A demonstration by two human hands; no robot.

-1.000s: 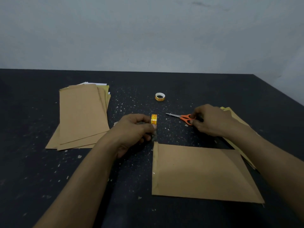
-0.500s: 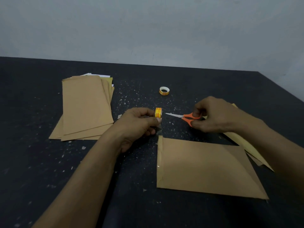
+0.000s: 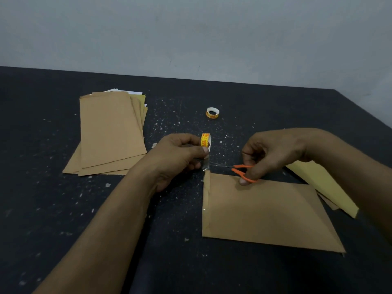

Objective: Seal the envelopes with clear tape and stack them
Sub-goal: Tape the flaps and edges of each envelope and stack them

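A brown envelope (image 3: 265,213) lies flat in front of me, its folded flap along the left edge with clear tape on it. My left hand (image 3: 178,158) pinches a small yellow tape roll (image 3: 205,142) just above the envelope's top left corner, and a clear strip runs from the roll down to the flap. My right hand (image 3: 275,153) grips orange-handled scissors (image 3: 244,172) over the envelope's top edge. Their blades point left toward the tape strip.
A stack of brown envelopes (image 3: 110,132) lies at the left on the black table (image 3: 63,219). A second tape roll (image 3: 212,113) sits further back. More envelopes, one yellowish (image 3: 324,187), lie under my right forearm. White specks litter the tabletop.
My right hand lifted the scissors off the table and brought them down and left to the tape strip by the envelope's corner. My left hand kept holding the roll.
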